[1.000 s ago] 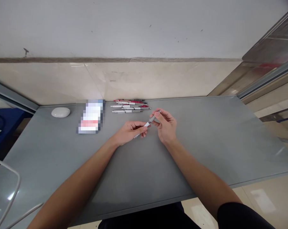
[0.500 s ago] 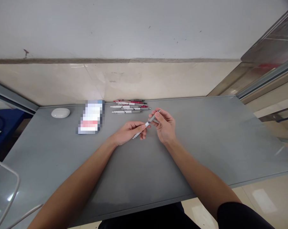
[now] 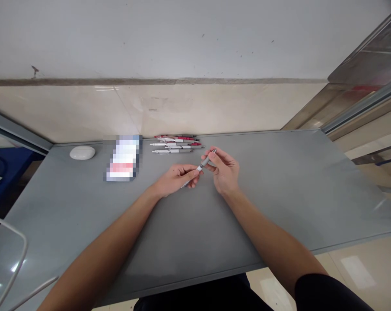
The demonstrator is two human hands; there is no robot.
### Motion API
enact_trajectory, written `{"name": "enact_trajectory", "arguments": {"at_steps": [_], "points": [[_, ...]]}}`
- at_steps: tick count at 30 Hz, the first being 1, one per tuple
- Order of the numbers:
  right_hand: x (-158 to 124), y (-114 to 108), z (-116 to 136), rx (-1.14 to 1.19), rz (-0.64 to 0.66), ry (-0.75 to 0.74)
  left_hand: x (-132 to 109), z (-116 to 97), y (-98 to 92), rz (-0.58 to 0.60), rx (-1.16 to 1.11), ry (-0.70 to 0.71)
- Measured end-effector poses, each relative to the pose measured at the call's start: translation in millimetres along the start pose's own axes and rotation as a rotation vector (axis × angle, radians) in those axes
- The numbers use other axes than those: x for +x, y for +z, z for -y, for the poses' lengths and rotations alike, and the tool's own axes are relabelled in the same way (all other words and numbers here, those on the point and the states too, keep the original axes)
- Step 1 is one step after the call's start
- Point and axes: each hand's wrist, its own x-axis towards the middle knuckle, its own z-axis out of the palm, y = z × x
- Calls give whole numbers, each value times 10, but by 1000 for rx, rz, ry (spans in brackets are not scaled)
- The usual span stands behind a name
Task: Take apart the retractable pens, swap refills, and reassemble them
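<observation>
Between my two hands is a white pen (image 3: pixel 199 168) with a grey grip and a metal tip, slanting up to the right above the desk. My left hand (image 3: pixel 179 178) is closed round its white barrel, thumb on top. At the grey grip near the tip, my right hand (image 3: pixel 226 169) pinches it between thumb and fingers. Part of the barrel is hidden by the left fingers. Just beyond lies a bunch of several white and red pens (image 3: pixel 177 145), roughly side by side.
A phone (image 3: pixel 123 159) with a blurred screen lies left of the pens, and a white rounded case (image 3: pixel 82 152) sits further left. A white cable (image 3: pixel 22 250) loops over the desk's left front. The grey desk (image 3: pixel 299 185) meets a tiled wall (image 3: pixel 240 108) at the back.
The pen and both hands have shifted only very slightly; the pen's tip is a little further left. Both hands keep their hold, and the things on the desk stay put.
</observation>
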Motion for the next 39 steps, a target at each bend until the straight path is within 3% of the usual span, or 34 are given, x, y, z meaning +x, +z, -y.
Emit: {"name": "enact_trajectory", "arguments": {"at_steps": [8, 14, 18, 21, 27, 33, 39], "points": [[20, -36, -3, 69, 89, 57, -8, 19, -6, 91, -171, -128], [38, -27, 1, 35, 26, 5, 25, 44, 22, -56, -97, -25], [35, -22, -4, 28, 3, 0, 29, 23, 32, -163, -18, -29], [31, -22, -10, 19, 13, 15, 18, -14, 30, -181, -10, -46], [35, -35, -17, 57, 67, 52, -6, -13, -1, -129, -105, -99], [29, -40, 2, 107, 144, 113, -16, -15, -30, 62, -288, -176], [54, -52, -23, 75, 92, 65, 4, 4, -33, -29, -250, -150]]}}
